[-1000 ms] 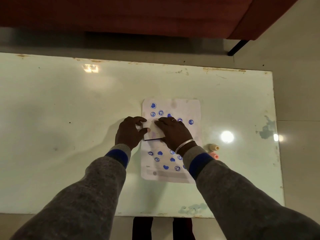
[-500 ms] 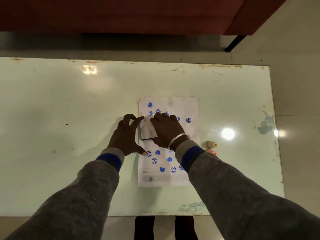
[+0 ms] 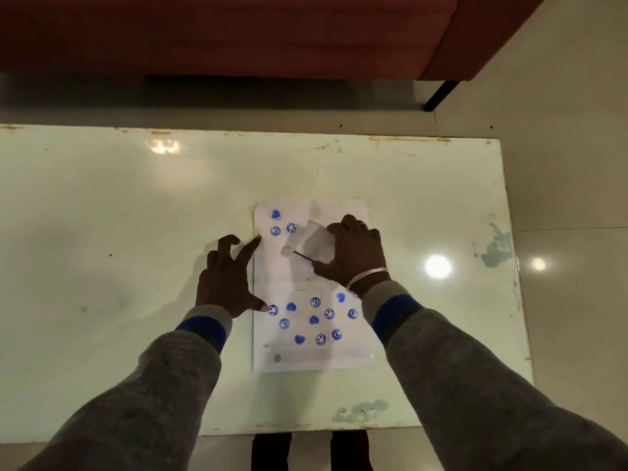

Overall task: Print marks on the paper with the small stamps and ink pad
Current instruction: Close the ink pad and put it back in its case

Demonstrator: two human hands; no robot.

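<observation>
Your paper lay flat, its long side running 12 to 6, with blue hearts and smiley rings clustered at its 11 and toward 6. The pad, pale, flat and blurred, was tilted over the paper's middle, gripped by your right hand.

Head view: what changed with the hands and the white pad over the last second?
The left hand let go of the white pad and spread at the left edge of the paper. The right hand alone now holds the pad, tilted and shifted right. The paper stayed on the table.
</observation>
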